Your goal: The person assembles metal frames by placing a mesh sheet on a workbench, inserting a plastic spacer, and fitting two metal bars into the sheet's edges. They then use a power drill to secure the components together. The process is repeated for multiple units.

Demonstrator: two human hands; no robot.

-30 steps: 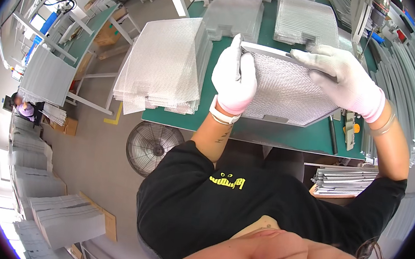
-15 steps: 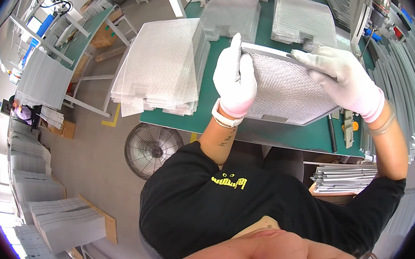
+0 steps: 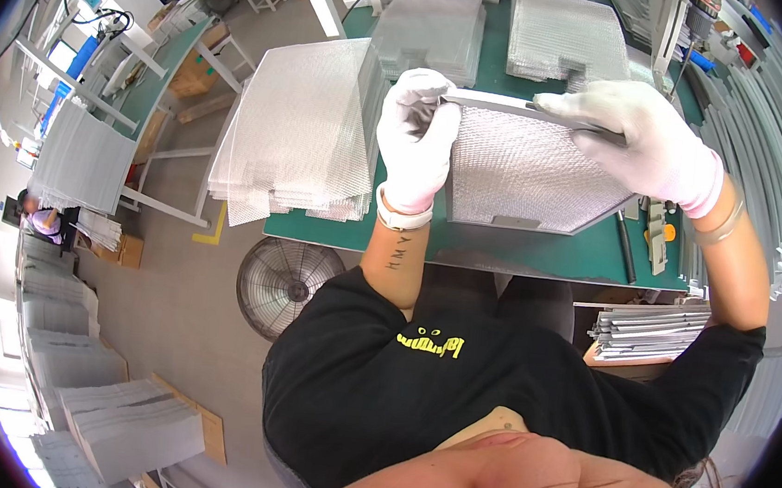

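Observation:
A framed metal mesh panel is tilted up over the near edge of the green table, its far edge raised. My left hand, in a white glove, is closed at the panel's far left corner, thumb and curled fingers pinching the frame there. My right hand, also gloved, is wrapped over the right part of the far frame edge, with its fingers lying along the frame. What the palm covers is hidden. A small rectangular plate sits in the panel's near edge.
Left of the panel lies a stack of loose mesh sheets. Two more mesh stacks, one behind and one back right, stand on the green table. A black-handled tool lies at right. A floor fan stands below.
My left hand has shifted left and turned; its raised fingers have curled in at the panel's corner. My right hand keeps hold of the far edge, and the panel has barely moved.

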